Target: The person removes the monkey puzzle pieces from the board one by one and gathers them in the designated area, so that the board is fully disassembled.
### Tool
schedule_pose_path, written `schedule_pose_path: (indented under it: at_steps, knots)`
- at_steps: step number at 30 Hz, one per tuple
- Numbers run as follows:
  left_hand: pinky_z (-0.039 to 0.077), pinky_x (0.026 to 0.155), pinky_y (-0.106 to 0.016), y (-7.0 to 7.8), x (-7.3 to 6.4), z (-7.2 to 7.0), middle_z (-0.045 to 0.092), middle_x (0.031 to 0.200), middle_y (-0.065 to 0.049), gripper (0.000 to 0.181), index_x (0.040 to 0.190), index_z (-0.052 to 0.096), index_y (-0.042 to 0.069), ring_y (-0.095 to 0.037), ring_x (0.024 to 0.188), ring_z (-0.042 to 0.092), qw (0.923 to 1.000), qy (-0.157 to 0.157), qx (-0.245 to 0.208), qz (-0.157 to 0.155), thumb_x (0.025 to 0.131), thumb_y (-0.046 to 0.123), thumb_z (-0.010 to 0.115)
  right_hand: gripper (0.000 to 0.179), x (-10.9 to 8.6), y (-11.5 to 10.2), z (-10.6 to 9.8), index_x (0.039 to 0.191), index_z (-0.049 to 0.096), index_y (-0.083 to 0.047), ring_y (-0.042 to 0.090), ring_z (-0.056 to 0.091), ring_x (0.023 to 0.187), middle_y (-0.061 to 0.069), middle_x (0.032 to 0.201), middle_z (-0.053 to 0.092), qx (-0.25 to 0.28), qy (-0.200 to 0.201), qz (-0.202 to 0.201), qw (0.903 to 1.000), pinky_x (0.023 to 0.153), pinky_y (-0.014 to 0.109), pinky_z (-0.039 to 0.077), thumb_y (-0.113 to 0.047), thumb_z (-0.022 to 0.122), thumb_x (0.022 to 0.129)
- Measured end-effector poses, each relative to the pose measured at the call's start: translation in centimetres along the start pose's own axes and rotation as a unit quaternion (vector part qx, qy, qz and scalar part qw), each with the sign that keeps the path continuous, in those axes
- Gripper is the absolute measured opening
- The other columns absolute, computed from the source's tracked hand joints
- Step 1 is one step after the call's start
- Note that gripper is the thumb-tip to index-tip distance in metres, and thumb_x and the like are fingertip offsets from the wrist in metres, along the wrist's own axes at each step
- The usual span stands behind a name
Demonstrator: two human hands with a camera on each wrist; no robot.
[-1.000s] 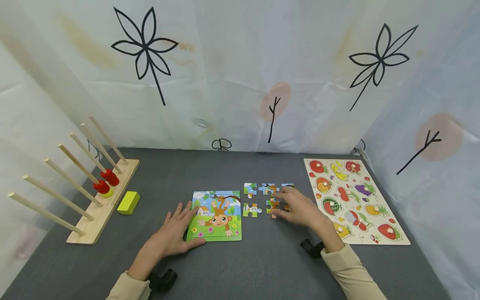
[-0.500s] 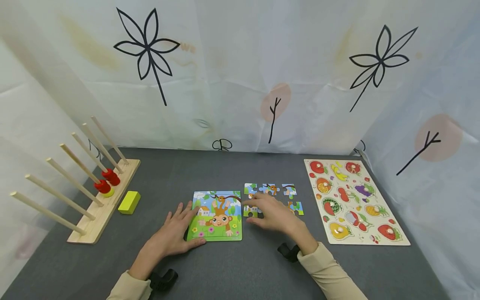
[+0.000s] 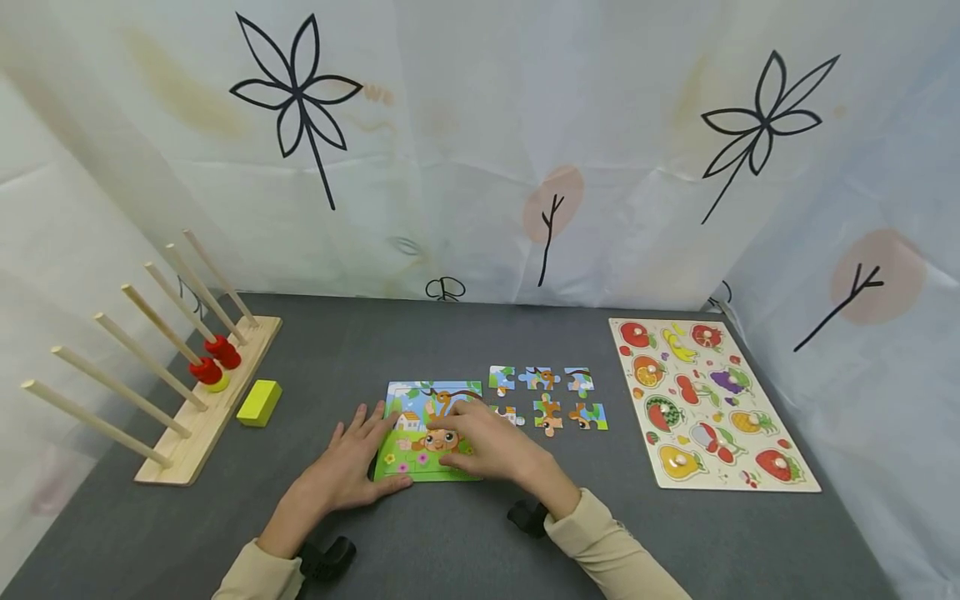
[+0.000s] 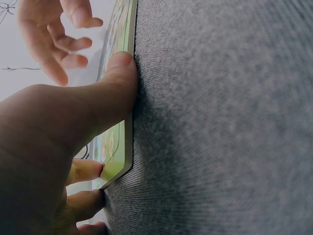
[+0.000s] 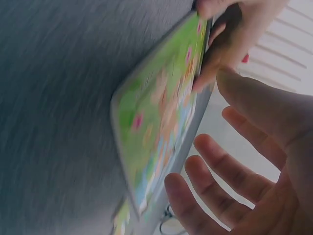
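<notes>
A square monkey puzzle (image 3: 414,435) with a green lower part lies flat on the grey table. My left hand (image 3: 341,471) rests at its near left corner; the thumb (image 4: 117,68) lies along the near edge and the fingertips touch the left edge. Above the puzzle's right half hovers my right hand (image 3: 491,442), covering part of the monkey picture. Its fingers (image 5: 215,169) are spread, with nothing between them in the right wrist view. Several loose jigsaw pieces (image 3: 542,379) lie in two rows right of the puzzle; one lower piece is partly hidden by the right hand.
At the left stands a wooden peg rack (image 3: 202,408) with red and yellow rings, a yellow block (image 3: 259,403) beside it. A fruit board (image 3: 708,408) lies at the right. A printed white curtain (image 3: 465,150) closes off the back.
My right hand has moved left from the loose pieces to over the puzzle, uncovering most of those pieces. The left hand has stayed at the puzzle's corner.
</notes>
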State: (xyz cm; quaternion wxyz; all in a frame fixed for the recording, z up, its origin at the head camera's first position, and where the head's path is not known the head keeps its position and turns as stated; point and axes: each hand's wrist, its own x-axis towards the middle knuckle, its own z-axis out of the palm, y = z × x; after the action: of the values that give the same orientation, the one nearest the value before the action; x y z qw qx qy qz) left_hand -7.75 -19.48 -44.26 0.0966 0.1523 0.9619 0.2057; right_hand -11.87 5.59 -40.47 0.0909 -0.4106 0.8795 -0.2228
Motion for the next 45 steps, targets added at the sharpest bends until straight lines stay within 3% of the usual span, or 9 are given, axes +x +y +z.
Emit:
schedule_pose_path:
  at_steps: [3, 9, 13, 20, 27, 35, 45]
  knots:
    - [0.024, 0.111, -0.081, 0.0, 0.0, 0.0, 0.028, 0.164, -0.032, 0.099, 0.158, 0.036, 0.003, -0.060, 0.150, 0.024, 1.0000, -0.001, -0.004, 0.000, 0.086, 0.059, 0.075, 0.043, 0.7, -0.4, 0.8, 0.134, 0.069, -0.013, 0.012, 0.053, 0.089, 0.006, 0.113, 0.067, 0.001, -0.008, -0.002, 1.0000, 0.076, 0.022, 0.046, -0.025, 0.077, 0.093]
    - [0.023, 0.111, -0.081, -0.1, -0.1, 0.0, 0.027, 0.165, -0.031, 0.099, 0.159, 0.034, 0.004, -0.059, 0.150, 0.023, 1.0000, -0.002, -0.007, 0.000, 0.087, 0.057, 0.075, 0.041, 1.6, -1.1, 2.1, 0.132, 0.070, -0.015, 0.008, 0.053, 0.091, 0.001, 0.114, 0.067, -0.005, -0.032, 0.003, 0.9995, 0.082, 0.021, 0.048, -0.027, 0.077, 0.093]
    - [0.023, 0.111, -0.081, -0.1, -0.1, -0.1, 0.027, 0.165, -0.031, 0.098, 0.159, 0.034, 0.004, -0.059, 0.150, 0.023, 1.0000, -0.002, -0.006, 0.000, 0.087, 0.057, 0.075, 0.041, 2.1, -1.3, 2.7, 0.132, 0.071, -0.016, 0.006, 0.050, 0.086, 0.000, 0.108, 0.064, -0.028, -0.038, 0.004, 0.9989, 0.079, 0.019, 0.046, -0.029, 0.076, 0.094]
    - [0.023, 0.111, -0.081, -0.2, -0.2, -0.1, 0.028, 0.165, -0.030, 0.098, 0.159, 0.034, 0.005, -0.059, 0.150, 0.023, 1.0000, 0.001, -0.002, 0.002, 0.087, 0.057, 0.074, 0.039, 2.8, -2.0, 3.1, 0.133, 0.069, -0.021, 0.009, 0.051, 0.092, 0.001, 0.121, 0.059, -0.059, -0.045, 0.029, 0.9968, 0.080, 0.020, 0.047, -0.030, 0.075, 0.095]
    - [0.023, 0.110, -0.082, -0.1, -0.2, -0.2, 0.028, 0.164, -0.031, 0.097, 0.159, 0.034, 0.005, -0.060, 0.150, 0.023, 1.0000, 0.004, -0.004, 0.001, 0.087, 0.056, 0.075, 0.050, 3.5, -2.3, 3.2, 0.139, 0.063, -0.019, 0.009, 0.050, 0.091, 0.001, 0.124, 0.057, -0.055, -0.049, 0.040, 0.9965, 0.077, 0.020, 0.047, -0.032, 0.077, 0.093]
    - [0.023, 0.110, -0.082, 0.0, -0.2, 0.0, 0.028, 0.164, -0.031, 0.098, 0.159, 0.035, 0.004, -0.060, 0.150, 0.023, 1.0000, 0.002, -0.008, 0.000, 0.086, 0.056, 0.076, 0.041, 3.9, -2.6, 3.6, 0.126, 0.065, -0.016, 0.004, 0.045, 0.078, -0.001, 0.110, 0.055, -0.056, -0.039, 0.047, 0.9966, 0.066, 0.016, 0.042, -0.028, 0.080, 0.090]
    - [0.024, 0.109, -0.082, -0.1, -0.1, 0.1, 0.030, 0.163, -0.031, 0.098, 0.158, 0.036, 0.004, -0.061, 0.149, 0.024, 1.0000, 0.008, -0.001, 0.004, 0.085, 0.056, 0.077, 0.055, 3.9, -2.5, 3.7, 0.142, 0.059, -0.018, 0.005, 0.051, 0.084, -0.002, 0.111, 0.060, -0.015, -0.047, 0.054, 0.9973, 0.071, 0.017, 0.046, -0.027, 0.079, 0.091]
